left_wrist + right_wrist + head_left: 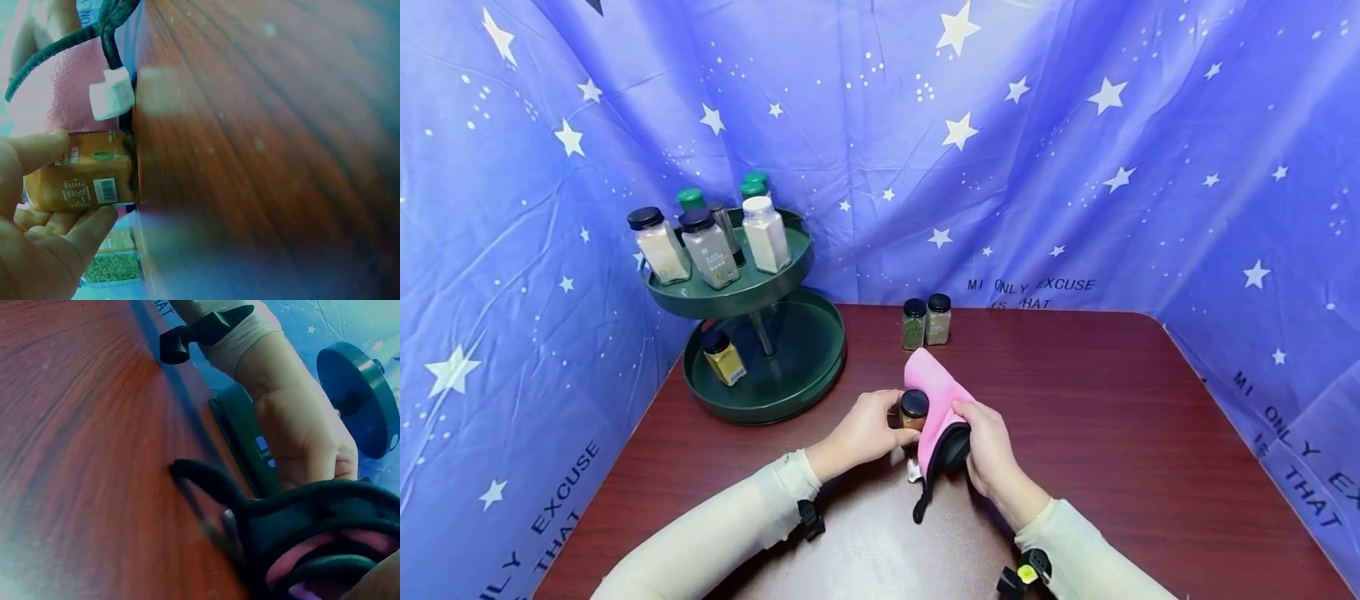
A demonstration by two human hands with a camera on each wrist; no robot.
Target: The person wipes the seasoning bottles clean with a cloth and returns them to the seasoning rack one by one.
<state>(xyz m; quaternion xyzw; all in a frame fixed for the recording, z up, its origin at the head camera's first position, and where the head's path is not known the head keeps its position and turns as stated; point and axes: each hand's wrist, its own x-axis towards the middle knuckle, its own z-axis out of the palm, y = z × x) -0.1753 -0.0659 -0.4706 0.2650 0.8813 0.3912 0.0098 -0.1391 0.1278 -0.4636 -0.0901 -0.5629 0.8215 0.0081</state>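
Observation:
My left hand (874, 423) holds a spice jar (914, 407) with a black lid between thumb and fingers, upright right at the tabletop. In the left wrist view the jar (87, 172) shows orange-brown contents and a barcode label. My right hand (992, 442) grips a pink cloth pouch (934, 392) with black edging and a black hanging loop, its thumb on the outside. The pouch lies up against the jar's right side. In the right wrist view its black-rimmed mouth (300, 531) faces the camera, with a pink inside and a dark rounded shape within.
Two black-lidded jars (925, 321) stand near the table's back edge. At the left is a green two-tier turntable (827, 358): several spice jars (711, 250) on its upper tier, one yellow jar (726, 358) below. A starry blue cloth (880, 150) hangs around the table.

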